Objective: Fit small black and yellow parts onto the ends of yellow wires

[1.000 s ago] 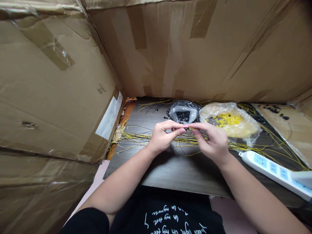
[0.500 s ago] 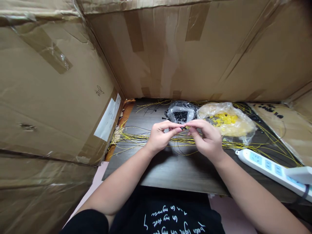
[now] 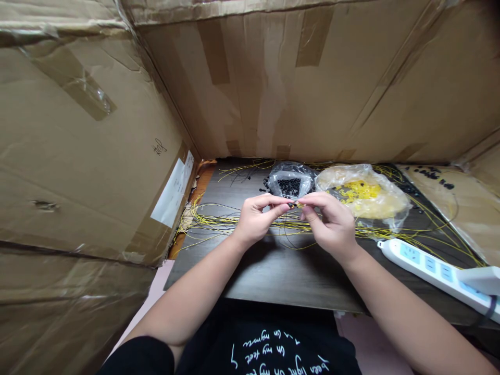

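My left hand (image 3: 255, 217) is closed, pinching a small black plastic piece (image 3: 291, 205) between thumb and forefinger. Fingertip to fingertip with it, my right hand (image 3: 331, 221) pinches a small yellow piece (image 3: 300, 205). Fingers cover most of both pieces, so I cannot tell whether they are joined. Beneath the hands, a loose bundle of yellow and black wires (image 3: 219, 221) runs across the dark table (image 3: 269, 276). Just beyond them stands an open clear bag (image 3: 310, 174) of small black parts. Behind my right hand lies a clear bag (image 3: 392, 205) with yellow parts in it.
A white power strip (image 3: 420, 263) with a plug in it lies at the right front. Cardboard walls (image 3: 253, 104) enclose the left and the back. Small black parts (image 3: 433, 174) are scattered on a cardboard sheet (image 3: 461, 213) at the far right.
My fingertips have shifted very slightly apart, and a little more of the pieces shows between them. Both arms and everything on the table stay in place.
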Demonstrator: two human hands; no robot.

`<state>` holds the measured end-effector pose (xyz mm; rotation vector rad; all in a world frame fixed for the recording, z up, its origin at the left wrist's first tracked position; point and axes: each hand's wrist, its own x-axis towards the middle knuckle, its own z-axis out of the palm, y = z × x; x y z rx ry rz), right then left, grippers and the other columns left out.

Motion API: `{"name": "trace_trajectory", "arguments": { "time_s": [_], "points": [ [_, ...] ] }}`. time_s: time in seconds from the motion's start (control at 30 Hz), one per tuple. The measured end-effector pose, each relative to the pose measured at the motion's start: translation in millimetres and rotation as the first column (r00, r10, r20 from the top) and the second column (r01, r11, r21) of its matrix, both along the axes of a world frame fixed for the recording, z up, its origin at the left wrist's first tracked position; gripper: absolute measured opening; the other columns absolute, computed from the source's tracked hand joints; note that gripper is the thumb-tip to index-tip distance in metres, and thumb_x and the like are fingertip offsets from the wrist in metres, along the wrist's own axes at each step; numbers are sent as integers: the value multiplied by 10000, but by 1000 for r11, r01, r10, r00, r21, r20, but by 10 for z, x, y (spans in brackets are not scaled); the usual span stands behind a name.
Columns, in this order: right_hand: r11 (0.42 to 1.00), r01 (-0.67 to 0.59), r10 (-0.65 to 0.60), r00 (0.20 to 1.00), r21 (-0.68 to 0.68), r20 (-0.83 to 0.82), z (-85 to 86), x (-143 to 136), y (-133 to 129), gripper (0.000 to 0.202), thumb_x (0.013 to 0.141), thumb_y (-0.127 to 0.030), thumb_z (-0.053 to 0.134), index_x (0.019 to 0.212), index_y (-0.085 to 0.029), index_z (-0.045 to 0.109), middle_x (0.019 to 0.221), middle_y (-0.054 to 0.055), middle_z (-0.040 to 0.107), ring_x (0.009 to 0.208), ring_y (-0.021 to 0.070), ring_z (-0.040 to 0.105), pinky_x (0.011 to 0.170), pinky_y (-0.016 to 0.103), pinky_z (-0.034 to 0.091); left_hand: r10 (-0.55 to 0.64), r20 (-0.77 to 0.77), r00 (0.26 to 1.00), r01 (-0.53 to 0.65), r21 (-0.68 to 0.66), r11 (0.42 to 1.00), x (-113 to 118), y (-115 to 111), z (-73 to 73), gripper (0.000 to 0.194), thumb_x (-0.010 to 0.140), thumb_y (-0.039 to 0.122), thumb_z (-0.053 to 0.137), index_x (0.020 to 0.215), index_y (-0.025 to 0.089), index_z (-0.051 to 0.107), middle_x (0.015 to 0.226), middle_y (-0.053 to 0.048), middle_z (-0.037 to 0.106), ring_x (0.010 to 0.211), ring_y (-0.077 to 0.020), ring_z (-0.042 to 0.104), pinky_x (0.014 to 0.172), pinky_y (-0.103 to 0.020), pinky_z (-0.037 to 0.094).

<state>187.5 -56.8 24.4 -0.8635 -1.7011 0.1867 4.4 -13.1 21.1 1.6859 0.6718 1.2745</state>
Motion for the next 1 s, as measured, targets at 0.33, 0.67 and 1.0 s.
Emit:
{"name": "trace_trajectory", "arguments": {
  "time_s": [0.33, 0.67, 1.0],
  "points": [
    [999, -8, 5, 999, 51, 44, 31, -20, -10, 189, 871, -138, 624, 1035, -220, 669, 911, 62, 695, 814, 182, 663, 702, 348, 570, 28, -29, 999, -27, 36, 999, -1, -7, 14, 197, 808, 355, 747, 921, 199, 788, 862, -77, 750, 747, -162, 639, 694, -293, 481],
    [996, 26, -29, 999, 90, 40, 10, -37, -12, 145, 835, -166, 674, 968, -222, 660, 872, 50, 701, 758, 172, 659, 644, 335, 568, 97, -61, 993, -91, 92, 992, 10, -25, 31, 187, 808, 362, 744, 903, 206, 786, 818, -62, 738, 705, -147, 595, 685, -288, 472],
    [994, 3, -5, 1000, 113, 25, 7, -42, -18, 166, 813, -136, 683, 956, -216, 656, 871, 51, 699, 790, 177, 670, 669, 341, 571, 110, -60, 992, -102, 129, 986, 19, -57, 71, 143, 807, 321, 749, 886, 207, 783, 803, -52, 735, 690, -137, 580, 667, -279, 461]
  ]
}}
